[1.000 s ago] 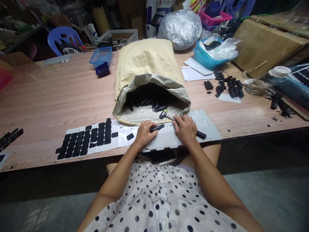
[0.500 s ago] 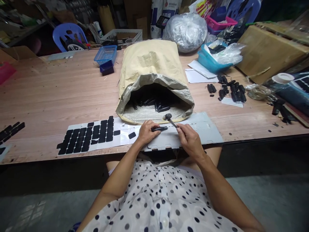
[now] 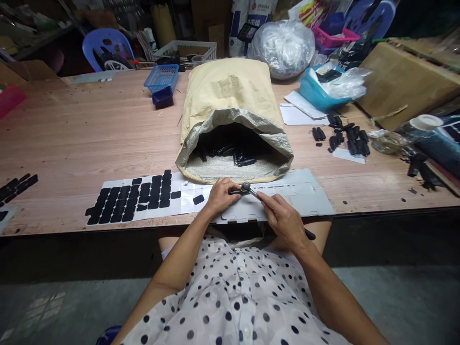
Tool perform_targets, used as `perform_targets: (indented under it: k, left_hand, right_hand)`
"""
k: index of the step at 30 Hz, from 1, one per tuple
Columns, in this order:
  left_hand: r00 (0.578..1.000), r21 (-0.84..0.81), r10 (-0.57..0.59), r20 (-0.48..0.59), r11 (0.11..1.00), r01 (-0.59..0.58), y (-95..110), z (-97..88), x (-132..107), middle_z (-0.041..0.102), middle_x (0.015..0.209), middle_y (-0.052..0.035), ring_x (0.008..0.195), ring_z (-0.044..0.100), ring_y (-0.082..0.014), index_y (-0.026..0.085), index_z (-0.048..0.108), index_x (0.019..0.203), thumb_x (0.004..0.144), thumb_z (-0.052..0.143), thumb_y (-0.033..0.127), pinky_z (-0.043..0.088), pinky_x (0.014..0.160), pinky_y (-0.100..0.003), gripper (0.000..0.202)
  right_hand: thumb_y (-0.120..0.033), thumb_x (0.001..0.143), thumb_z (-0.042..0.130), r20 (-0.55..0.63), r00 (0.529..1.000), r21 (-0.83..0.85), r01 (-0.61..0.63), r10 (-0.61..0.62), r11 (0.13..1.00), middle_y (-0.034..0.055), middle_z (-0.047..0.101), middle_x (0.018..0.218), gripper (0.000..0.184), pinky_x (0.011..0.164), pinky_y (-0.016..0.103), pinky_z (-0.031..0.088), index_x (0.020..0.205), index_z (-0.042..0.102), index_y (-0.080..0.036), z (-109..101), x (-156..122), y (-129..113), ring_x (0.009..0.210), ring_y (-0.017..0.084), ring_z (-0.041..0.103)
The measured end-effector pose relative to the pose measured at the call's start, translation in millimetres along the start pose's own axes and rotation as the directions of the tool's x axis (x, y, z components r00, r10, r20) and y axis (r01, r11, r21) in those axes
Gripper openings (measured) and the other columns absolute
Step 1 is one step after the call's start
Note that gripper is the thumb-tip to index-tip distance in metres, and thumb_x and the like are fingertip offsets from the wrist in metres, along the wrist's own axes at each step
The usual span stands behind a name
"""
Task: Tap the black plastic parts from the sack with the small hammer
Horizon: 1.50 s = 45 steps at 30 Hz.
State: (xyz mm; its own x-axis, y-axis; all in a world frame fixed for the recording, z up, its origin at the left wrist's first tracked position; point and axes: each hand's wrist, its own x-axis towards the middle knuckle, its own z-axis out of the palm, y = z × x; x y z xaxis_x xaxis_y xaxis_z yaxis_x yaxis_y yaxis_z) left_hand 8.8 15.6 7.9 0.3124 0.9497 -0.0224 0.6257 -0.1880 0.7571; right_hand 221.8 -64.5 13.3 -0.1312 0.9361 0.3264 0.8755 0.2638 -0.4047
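Pinching the slim black part [image 3: 235,191] over the grey board [image 3: 316,191] in the left hand [image 3: 221,195], probably handling light, stiff and slick, wanting a hold at its left end, clear of the hammer [image 3: 246,187], gripping that with the right hand [image 3: 284,216], facing the open sack [image 3: 230,86]

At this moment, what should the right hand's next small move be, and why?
Probably a slight lift of the hammer by the right hand: the hammer's head overlaps the black piece that the left hand holds at the grey board, close to that hand; whether it touches is unclear here.
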Motion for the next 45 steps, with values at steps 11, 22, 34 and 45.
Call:
perform_targets:
  k: [11, 22, 34, 45]
  left_hand:
    - [1.000, 0.010, 0.026, 0.002, 1.000, -0.026, -0.2, -1.2, -1.0, 0.070, 0.090, -0.0020, 0.096, 0.058, -0.0223, 0.023, 0.076, 0.086, 0.078, 0.075, 0.020, 0.047, 0.089, -0.036, 0.008]
    - [1.000, -0.075, -0.011, -0.028, 0.997, 0.009, -6.1, -5.4, -4.5, 0.069, 0.088, -0.0020, 0.094, 0.058, -0.0207, 0.021, 0.073, 0.086, 0.100, 0.048, 0.032, 0.046, 0.094, -0.035, 0.030]
    - [0.996, 0.023, 0.080, -0.041, 0.997, -0.079, 0.7, -6.5, -15.0, 0.064, 0.085, -0.0044, 0.087, 0.054, -0.0211, 0.020, 0.061, 0.079, 0.105, 0.034, 0.035, 0.046, 0.087, -0.037, 0.040]
    - [0.774, 0.264, 0.520, 0.361, 0.739, -0.620, 7.7, 35.6, -95.4, 0.070, 0.079, -0.0043, 0.073, 0.065, -0.0152, 0.016, 0.064, 0.095, 0.106, 0.042, 0.035, 0.045, 0.074, -0.031, 0.031]
  right_hand:
    - [-0.029, 0.101, 0.046, 0.004, 0.998, -0.011, 0.061, -0.061, 0.998, 0.0021, 0.067, 0.089, 0.036, 0.061, 0.024, 0.044, 0.128, 0.071, -0.032, 5.1, 7.4, -6.8, 0.076, 0.015, 0.064]
    - [-0.029, 0.097, 0.052, -0.116, 0.993, -0.209, -0.049, 0.025, 0.977, 0.0074, 0.062, 0.085, 0.028, 0.072, 0.032, 0.034, 0.109, 0.077, -0.027, 25.0, 45.2, 35.5, 0.083, 0.022, 0.050]
    - [-0.029, 0.097, 0.053, -0.222, 0.975, -0.222, -0.021, -0.029, 0.975, 0.0062, 0.062, 0.085, 0.026, 0.072, 0.032, 0.035, 0.107, 0.077, -0.026, 34.9, 40.2, 38.9, 0.080, 0.021, 0.049]
    - [-0.029, 0.096, 0.052, -0.243, 0.969, -0.208, -0.016, -0.036, 0.978, 0.0068, 0.062, 0.084, 0.027, 0.072, 0.033, 0.035, 0.105, 0.077, -0.026, 36.1, 40.9, 38.0, 0.080, 0.022, 0.050]
